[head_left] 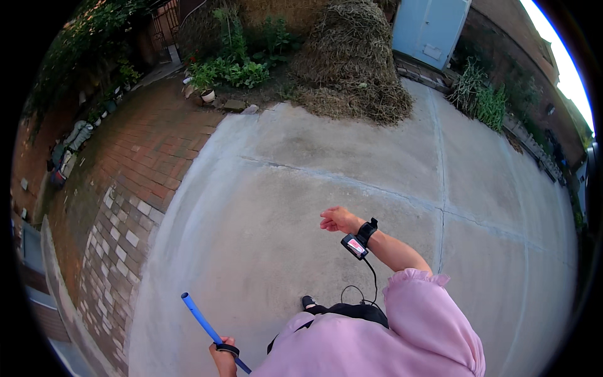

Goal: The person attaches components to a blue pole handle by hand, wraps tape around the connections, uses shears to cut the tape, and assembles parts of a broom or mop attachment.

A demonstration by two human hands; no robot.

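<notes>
My left hand (223, 359), low in the view, is closed around a long blue tube-like stick (202, 319). The stick tilts up and to the left, and its lower end runs out of sight beside my pink top. A black band (227, 349) lies across the stick next to my fingers; I cannot tell what it is fastened to. Out over the concrete, my right hand (340, 220) holds nothing, with its fingers loosely bent and apart. A black strap (367, 231) with a small boxy device (355, 245) sits on that wrist, and a black cable (375, 279) hangs from it.
Pale concrete (301, 213) with cracks and seams lies underfoot. Brick paving (151, 138) borders it on the left. A heap of dry straw (352, 63) stands ahead, beside green plants (229, 69) and a small pot (208, 95). A light blue door (430, 28) is at the far right.
</notes>
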